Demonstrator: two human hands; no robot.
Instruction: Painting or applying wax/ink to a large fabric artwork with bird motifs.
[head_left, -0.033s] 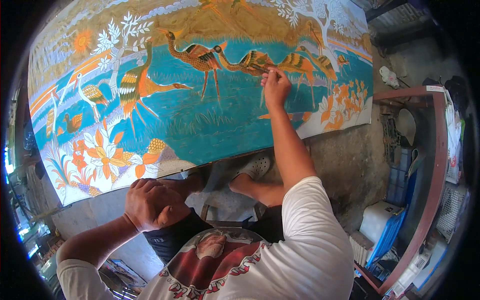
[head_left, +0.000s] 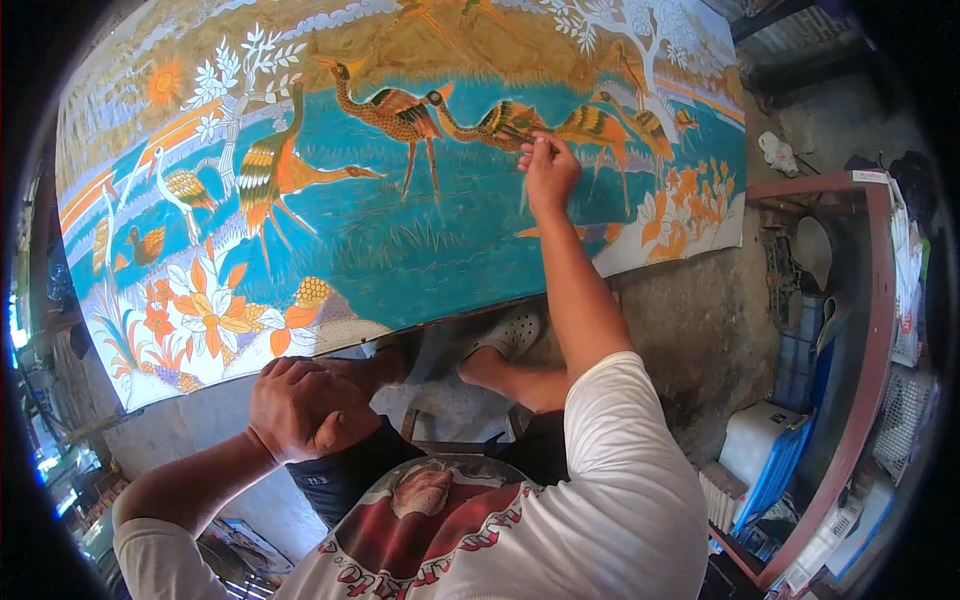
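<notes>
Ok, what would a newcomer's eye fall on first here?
Probably the big painting filling the upper part of the view, with its patterned birds set against vivid teal water across the middle. Next might come the right hand, over the birds right of centre, holding a thin tool. The orange sun stands out at upper left.

The head-worn fisheye looks down over the white T-shirt (head_left: 610, 485) at six o'clock. It faces the crane painting (head_left: 420, 220) nearby at twelve.
</notes>
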